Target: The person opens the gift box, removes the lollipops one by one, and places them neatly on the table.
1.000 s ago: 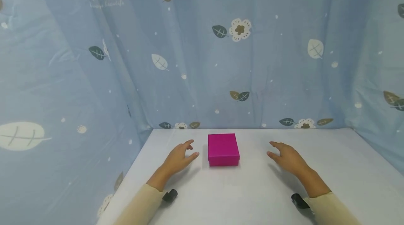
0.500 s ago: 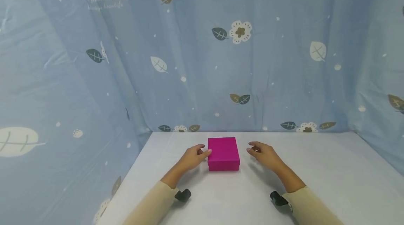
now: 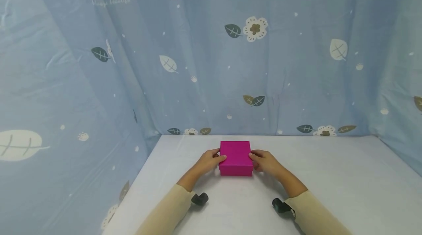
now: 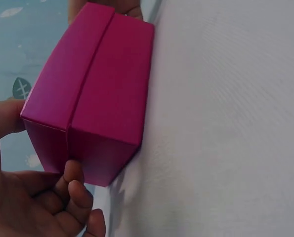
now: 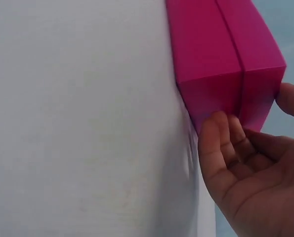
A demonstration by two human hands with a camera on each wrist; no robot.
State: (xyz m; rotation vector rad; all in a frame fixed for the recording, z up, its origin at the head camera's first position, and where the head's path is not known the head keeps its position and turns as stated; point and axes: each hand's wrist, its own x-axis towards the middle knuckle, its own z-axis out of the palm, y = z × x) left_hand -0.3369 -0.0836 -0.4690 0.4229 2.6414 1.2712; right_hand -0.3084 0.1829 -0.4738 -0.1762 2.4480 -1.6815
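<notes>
A square magenta lidded box [image 3: 235,153] stands on the white table, its lid fully down over the base. The seam between lid and base shows in both wrist views. My left hand [image 3: 208,160] holds the box's left side, thumb on the lid's top edge and fingers against the side wall near the seam. From the other side my right hand [image 3: 265,161] grips it likewise, its thumb [image 5: 290,98] at the lid's edge and its fingers [image 5: 217,138] bent against lid and base. Part of the right hand also appears behind the box in the left wrist view.
The white tabletop [image 3: 230,205] reaches back to a blue curtain [image 3: 211,63] printed with leaves and flowers, which also runs along the left side. A black wrist camera [image 3: 199,199] sits under the left cuff, another black camera [image 3: 280,205] under the right.
Both hands have come inward from either side of the box and now hold its sides. The left hand reached it first, the right after. The box stays in place on the table.
</notes>
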